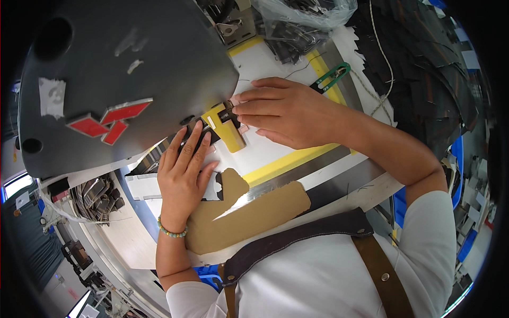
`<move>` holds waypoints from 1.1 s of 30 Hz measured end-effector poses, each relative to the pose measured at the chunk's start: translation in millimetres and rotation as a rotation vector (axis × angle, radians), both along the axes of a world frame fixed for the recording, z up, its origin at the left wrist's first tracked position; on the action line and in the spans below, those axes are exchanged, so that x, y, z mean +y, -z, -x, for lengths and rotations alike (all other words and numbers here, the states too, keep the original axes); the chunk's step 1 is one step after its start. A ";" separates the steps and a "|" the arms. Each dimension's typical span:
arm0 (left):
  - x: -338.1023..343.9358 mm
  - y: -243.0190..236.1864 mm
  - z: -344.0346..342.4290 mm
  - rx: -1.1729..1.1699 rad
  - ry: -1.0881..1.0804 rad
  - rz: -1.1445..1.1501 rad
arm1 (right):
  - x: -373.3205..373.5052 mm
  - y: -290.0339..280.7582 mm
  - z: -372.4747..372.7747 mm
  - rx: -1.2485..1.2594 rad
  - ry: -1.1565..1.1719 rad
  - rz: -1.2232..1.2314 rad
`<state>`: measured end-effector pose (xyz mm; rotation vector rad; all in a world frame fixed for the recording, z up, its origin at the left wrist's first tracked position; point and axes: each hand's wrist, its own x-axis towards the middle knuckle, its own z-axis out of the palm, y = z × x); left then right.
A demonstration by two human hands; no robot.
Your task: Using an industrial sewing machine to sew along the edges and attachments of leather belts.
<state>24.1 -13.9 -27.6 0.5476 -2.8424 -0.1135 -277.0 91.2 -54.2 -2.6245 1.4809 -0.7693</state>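
Note:
The dark grey head of what looks like an industrial sewing machine (169,69) fills the upper left. Below its edge is a yellow machine part (229,137), with small dark metal parts beside it. My left hand (183,167) lies to its left, fingers stretched over a dark strip-like piece (213,138) that it partly covers. On the other side, my right hand (289,111) rests palm down with its fingers extended, the tips touching the area beside the yellow part. Whatever lies beneath those fingertips is mostly hidden.
Brown cardboard (254,212) covers the near table edge. Green-handled thread snips (331,78) lie beyond my right wrist. Farther back sits a clear plastic bag (313,18) near dark pieces. Stacked dark pieces (419,69) fill the right side; another pile (96,199) stands at left.

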 end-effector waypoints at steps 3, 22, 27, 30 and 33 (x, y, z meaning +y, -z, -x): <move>0.1 -1.0 0.8 -0.005 0.000 -0.005 | 0.7 -0.4 -0.8 -0.004 -0.016 0.023; 2.2 -5.1 -3.2 -0.054 0.000 -0.031 | 0.7 -3.4 -1.5 0.080 0.022 -0.004; 1.7 -3.8 -2.0 -0.062 0.002 -0.020 | 0.8 -3.3 -1.3 0.075 0.033 0.003; 1.9 -4.1 -0.8 -0.062 0.005 -0.020 | 1.6 -4.2 -0.8 0.063 0.035 0.002; 1.8 -3.9 -1.0 -0.058 0.006 -0.026 | 2.4 -4.3 -1.4 0.043 0.037 0.011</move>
